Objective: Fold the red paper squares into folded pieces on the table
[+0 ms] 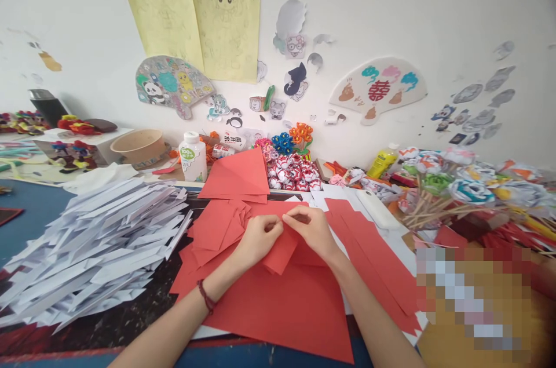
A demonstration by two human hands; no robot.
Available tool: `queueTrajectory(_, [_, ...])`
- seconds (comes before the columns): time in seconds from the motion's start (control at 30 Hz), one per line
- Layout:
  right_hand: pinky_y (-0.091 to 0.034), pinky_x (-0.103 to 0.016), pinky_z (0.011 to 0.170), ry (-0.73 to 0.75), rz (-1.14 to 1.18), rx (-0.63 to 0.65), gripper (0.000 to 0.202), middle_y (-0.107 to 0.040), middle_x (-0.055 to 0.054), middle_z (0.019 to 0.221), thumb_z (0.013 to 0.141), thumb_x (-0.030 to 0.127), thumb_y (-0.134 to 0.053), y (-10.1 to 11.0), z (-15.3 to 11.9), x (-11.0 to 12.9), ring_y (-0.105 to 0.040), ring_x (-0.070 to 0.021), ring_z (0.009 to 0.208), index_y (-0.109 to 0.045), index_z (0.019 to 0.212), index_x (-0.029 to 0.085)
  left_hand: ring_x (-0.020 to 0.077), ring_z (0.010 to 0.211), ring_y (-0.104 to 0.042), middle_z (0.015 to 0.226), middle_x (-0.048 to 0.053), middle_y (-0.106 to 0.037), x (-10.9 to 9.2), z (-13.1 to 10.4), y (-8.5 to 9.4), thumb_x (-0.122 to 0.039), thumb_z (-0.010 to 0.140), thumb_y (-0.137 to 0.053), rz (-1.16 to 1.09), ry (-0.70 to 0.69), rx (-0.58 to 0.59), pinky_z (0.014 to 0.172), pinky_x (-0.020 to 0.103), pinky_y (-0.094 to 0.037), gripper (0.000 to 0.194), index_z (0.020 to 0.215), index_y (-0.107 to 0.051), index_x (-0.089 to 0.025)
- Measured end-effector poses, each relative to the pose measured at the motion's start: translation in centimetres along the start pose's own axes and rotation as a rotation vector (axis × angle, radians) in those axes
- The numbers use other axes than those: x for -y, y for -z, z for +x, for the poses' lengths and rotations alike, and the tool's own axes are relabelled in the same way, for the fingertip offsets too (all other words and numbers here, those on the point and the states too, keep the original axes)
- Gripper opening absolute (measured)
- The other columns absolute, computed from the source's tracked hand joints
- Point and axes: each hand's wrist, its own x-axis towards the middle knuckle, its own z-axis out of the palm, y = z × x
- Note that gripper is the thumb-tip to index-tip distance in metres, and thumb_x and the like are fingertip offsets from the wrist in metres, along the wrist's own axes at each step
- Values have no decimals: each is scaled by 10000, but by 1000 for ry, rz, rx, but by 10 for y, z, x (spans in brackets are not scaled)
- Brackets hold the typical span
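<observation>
A small piece of red paper (281,253) hangs between my two hands, apparently folded. My left hand (259,239) pinches it at its upper left, thumb against curled fingers. Close beside it, my right hand (309,228) pinches near its top edge with thumb and forefinger. Beneath both hands lies a large red sheet (286,310) on the table. Small red paper pieces (217,223) are piled left of my left hand, and long red sheets (369,252) lie to the right of my right hand.
Folded white paper strips (104,240) form a big heap on the left. Behind the work stand a white bottle (193,158), a stack of red paper (237,174) and red-and-white folded pieces (294,174). Paper flowers on sticks (434,194) crowd the right.
</observation>
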Motion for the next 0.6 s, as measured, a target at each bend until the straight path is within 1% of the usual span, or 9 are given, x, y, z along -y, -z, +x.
queueTrajectory(0.17, [-503,-287,695,64,-37,-57,139,-695,-46,785,816,290,-630,-5,-1,2,-636,-192,742,-705,753,192,94,555,-269,566,-50,-252,2,6,3,-274,765,-404,-31,63,34,531,234,-216,246,557,-302,-189])
queueTrajectory(0.27, [-497,-285,703,84,-45,-94,137,-695,-43,789,815,290,-635,-1,0,2,-632,-189,749,-707,754,190,93,550,-284,558,-49,-263,3,7,6,-277,750,-400,-41,67,45,530,231,-224,244,546,-300,-189])
queueTrajectory(0.33, [-493,-288,714,86,-36,-150,142,-695,-42,795,814,301,-641,5,1,2,-630,-189,756,-704,757,187,92,535,-301,543,-50,-284,3,7,7,-274,738,-404,-48,72,55,520,229,-225,242,534,-307,-187])
queueTrajectory(0.4, [-489,-290,714,82,-18,-223,151,-693,-41,786,810,313,-647,12,2,1,-626,-190,754,-700,755,183,91,507,-334,511,-51,-325,1,5,9,-269,726,-409,-55,82,66,506,227,-234,240,515,-333,-184])
queueTrajectory(0.47, [-487,-292,705,74,10,-289,160,-691,-43,776,801,324,-658,18,4,0,-623,-192,750,-702,750,178,99,485,-385,470,-44,-400,-1,4,12,-263,723,-406,-54,109,77,496,223,-256,248,491,-374,-181])
queueTrajectory(0.53, [-487,-296,697,65,44,-336,166,-693,-46,772,785,331,-674,23,6,-3,-624,-197,747,-708,751,172,110,484,-439,454,-25,-485,-3,4,16,-256,723,-402,-39,133,85,497,218,-291,271,466,-423,-176])
queueTrajectory(0.6, [-492,-306,711,58,87,-391,168,-699,-52,782,768,331,-690,27,8,-6,-630,-204,761,-718,765,166,117,488,-471,453,-13,-530,-4,4,22,-244,718,-404,-15,148,95,500,213,-314,275,462,-475,-172])
